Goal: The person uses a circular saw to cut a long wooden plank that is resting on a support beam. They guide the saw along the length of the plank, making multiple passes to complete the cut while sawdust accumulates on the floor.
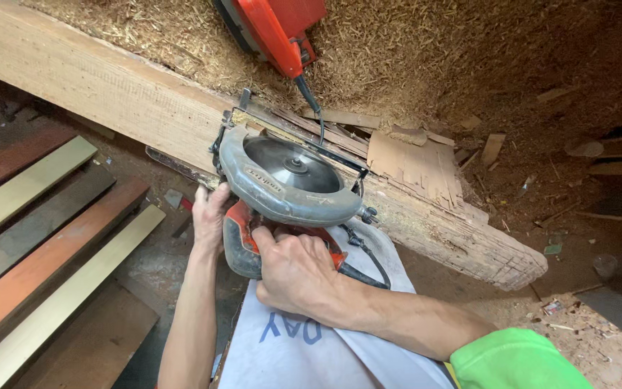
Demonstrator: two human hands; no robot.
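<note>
A circular saw [282,184] with a grey blade guard and orange body rests against the side of a thick wooden beam [109,90]. My right hand [296,270] is closed around the saw's orange handle. My left hand [210,216] grips the left side of the saw, next to the beam's lower edge. The round steel blade [289,164] faces up at me. A black cord [365,252] runs from the saw over a white cloth [304,346] on my lap.
Sawdust and shavings [412,57] cover the ground behind the beam. An orange power tool [275,29] lies at the top. Red and pale planks [44,245] lie at left. Thin wood offcuts [412,162] rest on the beam.
</note>
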